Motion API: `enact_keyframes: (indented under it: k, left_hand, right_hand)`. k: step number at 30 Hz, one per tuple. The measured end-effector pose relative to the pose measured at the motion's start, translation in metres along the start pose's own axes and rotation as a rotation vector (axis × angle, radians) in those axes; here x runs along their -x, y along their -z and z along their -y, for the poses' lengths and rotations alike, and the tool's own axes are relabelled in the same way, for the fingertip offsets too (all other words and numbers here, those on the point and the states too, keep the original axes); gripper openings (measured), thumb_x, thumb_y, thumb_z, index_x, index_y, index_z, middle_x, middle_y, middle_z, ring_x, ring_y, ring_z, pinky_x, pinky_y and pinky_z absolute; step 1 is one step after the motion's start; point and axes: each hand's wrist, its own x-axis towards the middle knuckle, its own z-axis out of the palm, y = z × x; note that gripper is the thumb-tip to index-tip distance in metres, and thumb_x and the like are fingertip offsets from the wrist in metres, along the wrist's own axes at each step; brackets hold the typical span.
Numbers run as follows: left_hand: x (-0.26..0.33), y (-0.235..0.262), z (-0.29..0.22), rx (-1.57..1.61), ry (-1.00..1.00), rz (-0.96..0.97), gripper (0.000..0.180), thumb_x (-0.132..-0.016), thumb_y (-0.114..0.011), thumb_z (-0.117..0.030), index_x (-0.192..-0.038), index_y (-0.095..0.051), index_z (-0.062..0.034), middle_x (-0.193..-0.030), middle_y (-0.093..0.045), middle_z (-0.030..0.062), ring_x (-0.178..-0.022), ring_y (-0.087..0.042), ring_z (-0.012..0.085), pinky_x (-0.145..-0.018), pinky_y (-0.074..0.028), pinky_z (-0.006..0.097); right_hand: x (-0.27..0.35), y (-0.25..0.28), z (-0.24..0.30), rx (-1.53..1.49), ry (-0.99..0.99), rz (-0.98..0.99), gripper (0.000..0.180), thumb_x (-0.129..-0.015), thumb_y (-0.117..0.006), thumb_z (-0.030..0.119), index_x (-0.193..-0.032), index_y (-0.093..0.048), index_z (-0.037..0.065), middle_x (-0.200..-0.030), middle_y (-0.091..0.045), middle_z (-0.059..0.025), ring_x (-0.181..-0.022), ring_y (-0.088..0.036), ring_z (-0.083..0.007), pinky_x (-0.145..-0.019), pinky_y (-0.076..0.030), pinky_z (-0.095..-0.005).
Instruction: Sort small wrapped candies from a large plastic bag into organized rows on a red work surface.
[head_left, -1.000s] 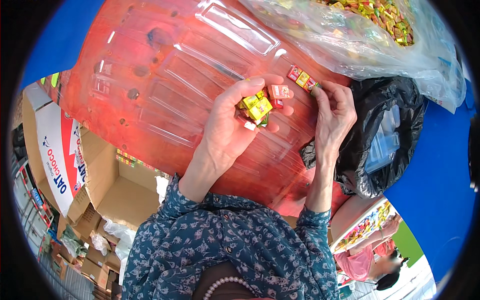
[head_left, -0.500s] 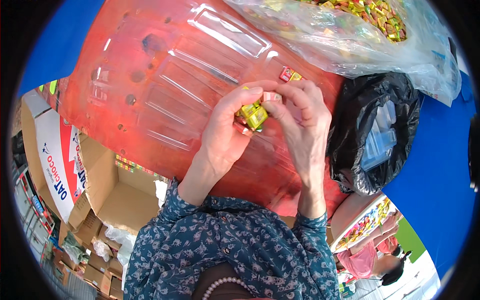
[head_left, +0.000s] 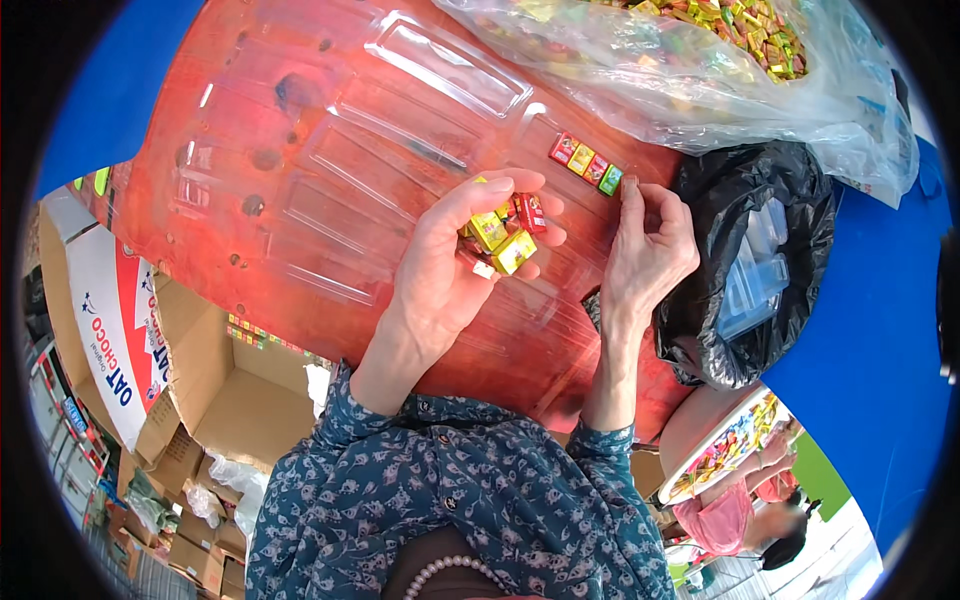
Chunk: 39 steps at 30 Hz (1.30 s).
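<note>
Small wrapped candies point(head_left: 490, 232), yellow and red, lie heaped in my left hand point(head_left: 445, 240). Its fingers curl loosely round them over the middle of the table. My right hand point(head_left: 650, 240) is closed, thumb and fingers pinched at the right end of a candy row point(head_left: 585, 163). That short row runs red, yellow, red, green, and sits in a slot of a clear plastic tray point(head_left: 535, 125). Whether a candy is between the right fingertips is hidden. More clear tray slots point(head_left: 375, 150), long and narrow, stretch away to the left.
The table top point(head_left: 215, 220) is red. At the far right lies a clear bag point(head_left: 640, 90) full of candies. A black bag point(head_left: 690, 210) with clear plastic pieces stands right of my right hand. Cardboard boxes point(head_left: 255, 405) are at lower left; a white tub point(head_left: 690, 440) and another person point(head_left: 720, 515) at lower right.
My right hand has moved away from the left, up and right to the candy row. The row's several candies now show uncovered. My left hand has opened somewhat round its candies.
</note>
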Motion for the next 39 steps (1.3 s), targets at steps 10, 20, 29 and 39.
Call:
enact_keyframes:
  k: [10,20,29,39]
  left_hand:
    - [0.001,0.000,0.000,0.004,0.009,0.011,0.041,-0.093,-0.047,-0.027,-0.121,-0.054,0.0030,-0.112,-0.062,0.0227,-0.093,-0.066,0.0312,-0.062,-0.059,0.033]
    - [0.010,0.002,-0.009,0.106,-0.013,0.039,0.042,-0.095,-0.046,-0.031,-0.118,-0.057,0.0020,-0.105,-0.066,0.0109,-0.090,-0.066,0.0167,-0.065,-0.058,0.034]
    - [0.007,-0.003,0.007,0.096,0.006,-0.102,0.025,-0.092,-0.060,-0.028,-0.101,-0.064,-0.0051,-0.090,-0.064,0.0024,-0.082,-0.063,0.0124,-0.068,-0.054,0.029]
    - [0.001,0.003,0.000,-0.081,0.020,-0.032,0.034,-0.092,-0.055,-0.027,-0.114,-0.060,-0.0016,-0.095,-0.067,0.0125,-0.080,-0.068,0.0200,-0.056,-0.056,0.031]
  right_hand:
    - [0.002,-0.001,-0.001,-0.011,-0.023,0.104,0.011,-0.087,-0.062,0.008,-0.085,-0.062,-0.003,-0.076,-0.062,-0.0167,-0.066,-0.061,-0.0289,-0.061,-0.046,-0.0353]
    - [0.016,0.016,0.055,-0.485,0.021,0.516,0.020,-0.077,-0.071,0.002,-0.097,-0.068,0.003,-0.088,-0.058,-0.0069,-0.081,-0.057,-0.0174,-0.073,-0.046,-0.0272]
    - [0.009,0.012,0.064,-0.386,0.227,0.583,0.018,-0.073,-0.071,0.003,-0.091,-0.069,0.004,-0.080,-0.062,-0.0067,-0.077,-0.056,-0.0216,-0.072,-0.046,-0.0316]
    - [0.010,0.015,0.013,0.288,0.258,0.092,0.016,-0.084,-0.062,0.000,-0.099,-0.059,0.000,-0.083,-0.055,-0.0170,-0.070,-0.058,-0.0342,-0.060,-0.048,-0.0386]
